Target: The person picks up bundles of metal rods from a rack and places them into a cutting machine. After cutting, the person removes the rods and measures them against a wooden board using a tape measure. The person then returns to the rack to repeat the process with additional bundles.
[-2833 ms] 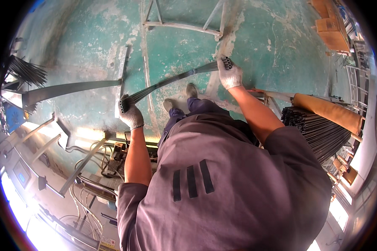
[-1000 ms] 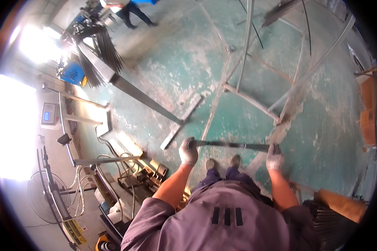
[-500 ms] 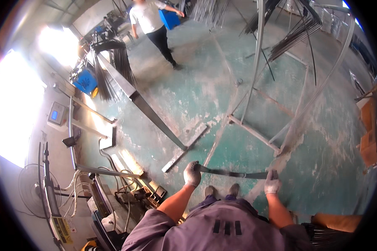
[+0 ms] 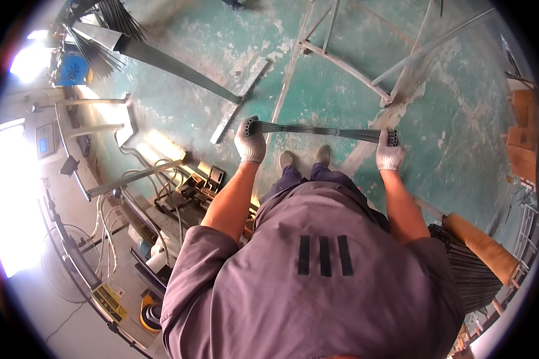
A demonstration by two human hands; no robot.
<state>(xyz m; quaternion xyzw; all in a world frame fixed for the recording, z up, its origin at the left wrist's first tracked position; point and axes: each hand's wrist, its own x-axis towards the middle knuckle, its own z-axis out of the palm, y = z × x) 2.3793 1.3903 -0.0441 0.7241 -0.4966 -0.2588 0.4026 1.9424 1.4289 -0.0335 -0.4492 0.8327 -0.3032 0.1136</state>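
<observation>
A bundle of thin dark-grey metal tubes [image 4: 326, 131] stretches level across the front of my body, above the floor and beyond my shoes. Around its left end my left hand [image 4: 251, 143], in a pale knitted glove, is closed. My right hand [image 4: 390, 154], gloved the same way, grips the other end. Round open tube mouths show at both ends, just past the gloves. The middle of the bundle looks narrower, and I cannot make out whether anything ties it there.
A metal stand [image 4: 179, 70] with a flat foot rises ahead left, dark rods hanging from its top. A pale metal frame [image 4: 347, 70] stands ahead right. Machinery with hoses [image 4: 188, 194] is close on my left. Stacked dark rods [image 4: 470, 269] and cardboard boxes [image 4: 523, 134] are to my right.
The view has tipped downward, so the hands and tubes appear higher up. The tube ends now face me more plainly. The walking person has almost left the top edge. Both hands keep their hold.
</observation>
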